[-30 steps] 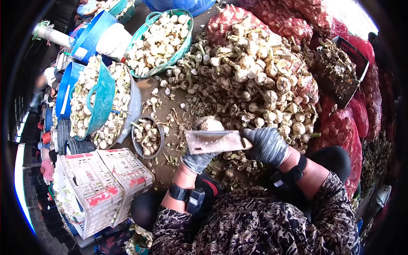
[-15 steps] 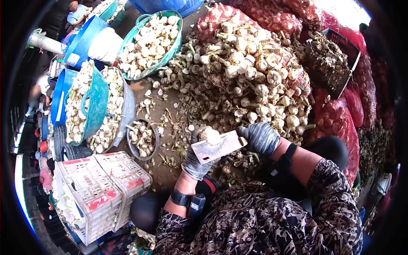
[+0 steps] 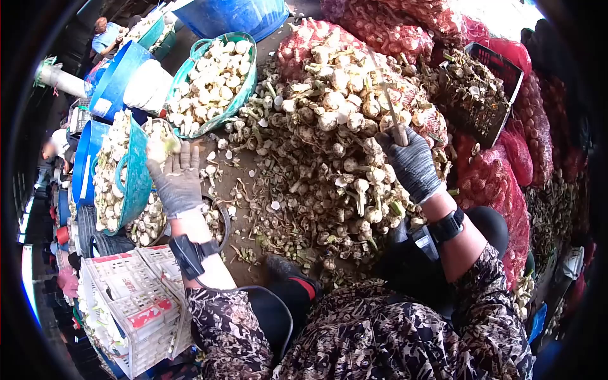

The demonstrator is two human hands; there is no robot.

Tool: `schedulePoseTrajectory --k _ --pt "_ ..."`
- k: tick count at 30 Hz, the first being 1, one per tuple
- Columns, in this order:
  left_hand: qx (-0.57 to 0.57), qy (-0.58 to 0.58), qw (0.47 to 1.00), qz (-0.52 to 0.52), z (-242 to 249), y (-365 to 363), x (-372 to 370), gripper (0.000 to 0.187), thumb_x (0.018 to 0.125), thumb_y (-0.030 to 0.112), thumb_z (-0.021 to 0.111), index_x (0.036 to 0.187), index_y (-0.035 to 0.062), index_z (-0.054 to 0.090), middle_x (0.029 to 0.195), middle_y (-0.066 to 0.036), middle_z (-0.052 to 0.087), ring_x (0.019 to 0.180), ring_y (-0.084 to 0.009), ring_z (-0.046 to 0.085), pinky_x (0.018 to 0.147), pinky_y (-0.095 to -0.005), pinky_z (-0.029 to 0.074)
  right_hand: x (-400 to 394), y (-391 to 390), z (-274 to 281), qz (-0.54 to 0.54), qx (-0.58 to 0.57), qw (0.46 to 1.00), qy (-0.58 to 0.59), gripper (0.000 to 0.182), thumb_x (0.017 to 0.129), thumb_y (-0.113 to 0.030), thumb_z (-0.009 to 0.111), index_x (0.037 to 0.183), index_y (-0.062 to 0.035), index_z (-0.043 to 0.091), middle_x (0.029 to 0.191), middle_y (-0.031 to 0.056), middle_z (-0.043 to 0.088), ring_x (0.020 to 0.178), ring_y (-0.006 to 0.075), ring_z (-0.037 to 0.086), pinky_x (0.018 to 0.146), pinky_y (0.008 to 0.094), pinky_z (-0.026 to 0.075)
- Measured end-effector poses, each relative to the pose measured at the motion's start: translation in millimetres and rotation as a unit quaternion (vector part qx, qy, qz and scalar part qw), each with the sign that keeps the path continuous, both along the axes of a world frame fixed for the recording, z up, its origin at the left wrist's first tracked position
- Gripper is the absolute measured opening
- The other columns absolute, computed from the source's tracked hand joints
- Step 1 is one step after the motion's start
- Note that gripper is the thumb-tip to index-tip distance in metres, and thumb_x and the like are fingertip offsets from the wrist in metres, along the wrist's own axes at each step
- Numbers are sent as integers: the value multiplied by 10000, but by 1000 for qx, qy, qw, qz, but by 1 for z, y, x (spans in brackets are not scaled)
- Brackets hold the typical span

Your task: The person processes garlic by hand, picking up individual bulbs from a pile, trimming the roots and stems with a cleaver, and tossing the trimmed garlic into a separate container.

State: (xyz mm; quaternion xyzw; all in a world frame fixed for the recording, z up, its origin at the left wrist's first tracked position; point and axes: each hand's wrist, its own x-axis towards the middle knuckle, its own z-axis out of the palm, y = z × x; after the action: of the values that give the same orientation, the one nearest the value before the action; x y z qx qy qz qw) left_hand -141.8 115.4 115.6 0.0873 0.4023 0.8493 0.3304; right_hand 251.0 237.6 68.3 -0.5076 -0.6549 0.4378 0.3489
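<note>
My left hand, in a grey glove, reaches out to the left with its fingers spread. A blurred pale garlic bulb is just beyond its fingertips, beside a teal tub heaped with garlic. My right hand, also gloved, is closed around the handle of a cleaver. Its blade points up and away, seen nearly edge-on. Below and around the cleaver lies a large heap of garlic bulbs with stems on.
A second teal tub of trimmed garlic stands at the back. White crates sit at the left, red mesh sacks at the right. A black crate holds scraps. Another person sits far left.
My left hand has swung left toward the teal tub and opened, letting go of the garlic bulb. My right hand has moved up and forward, turning the cleaver from flat to upright.
</note>
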Motion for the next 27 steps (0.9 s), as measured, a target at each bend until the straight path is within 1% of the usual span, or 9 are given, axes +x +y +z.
schedulePoseTrajectory --k 5,6,7,12,15,17,18,23,27 --pt "-156 149 928 -305 -98 68 61 583 928 397 675 1382 76 498 1252 -141 614 1124 -245 620 1017 -414 491 4 6 21 -40 -111 992 51 235 911 -249 696 840 -39 617 705 -1 588 644 97 477 602 317 435" --pt "-297 269 869 -291 -106 80 109 521 911 368 705 1322 82 566 1222 -117 645 1132 -239 625 995 -394 500 1 5 16 -44 -139 982 121 230 903 -258 706 875 -37 646 717 8 610 656 102 515 619 312 454" --pt "-219 400 840 -293 -158 96 136 529 876 322 742 1310 75 566 1228 -139 653 1143 -286 625 977 -389 503 -2 5 16 -49 -161 979 118 225 899 -254 710 910 -35 662 735 17 629 675 106 542 643 308 469" --pt "-477 499 650 -318 -214 115 219 618 803 189 753 1348 67 488 1266 -228 620 1156 -373 614 984 -430 485 -9 1 10 4 -123 992 36 220 911 -253 699 936 -38 657 738 25 613 677 123 544 639 306 458" --pt "-412 449 723 -325 -214 98 213 477 828 151 733 1243 56 518 1076 -149 676 959 -288 655 863 -387 521 -5 -2 1 25 -76 997 1 199 910 -247 710 912 -53 665 746 -29 587 701 84 506 654 285 449" --pt "-289 368 822 -326 -229 81 186 346 907 68 653 1211 70 488 931 -59 590 784 -143 604 723 -312 548 -5 -3 -2 49 -49 998 -3 252 904 -271 696 959 -33 638 779 124 629 725 234 586 704 368 485" --pt "-276 195 883 -325 -228 65 174 270 948 79 601 1200 87 506 900 -54 605 728 -129 607 696 -306 567 -8 -4 4 28 -101 995 3 239 902 -266 705 959 -40 652 757 83 629 700 178 563 685 348 488" --pt "-251 -193 924 -213 -244 -14 97 136 959 207 628 941 85 569 810 -91 654 726 -254 671 728 -476 607 -15 -12 7 5 -199 976 83 217 901 -254 708 928 -44 661 727 6 605 684 96 532 644 295 467" --pt "-260 -197 941 -93 -240 -58 40 240 947 300 634 925 66 583 795 -88 663 712 -262 669 733 -471 603 -21 -19 3 49 -169 984 27 226 905 -260 704 964 -45 666 783 34 634 741 126 566 714 317 482"
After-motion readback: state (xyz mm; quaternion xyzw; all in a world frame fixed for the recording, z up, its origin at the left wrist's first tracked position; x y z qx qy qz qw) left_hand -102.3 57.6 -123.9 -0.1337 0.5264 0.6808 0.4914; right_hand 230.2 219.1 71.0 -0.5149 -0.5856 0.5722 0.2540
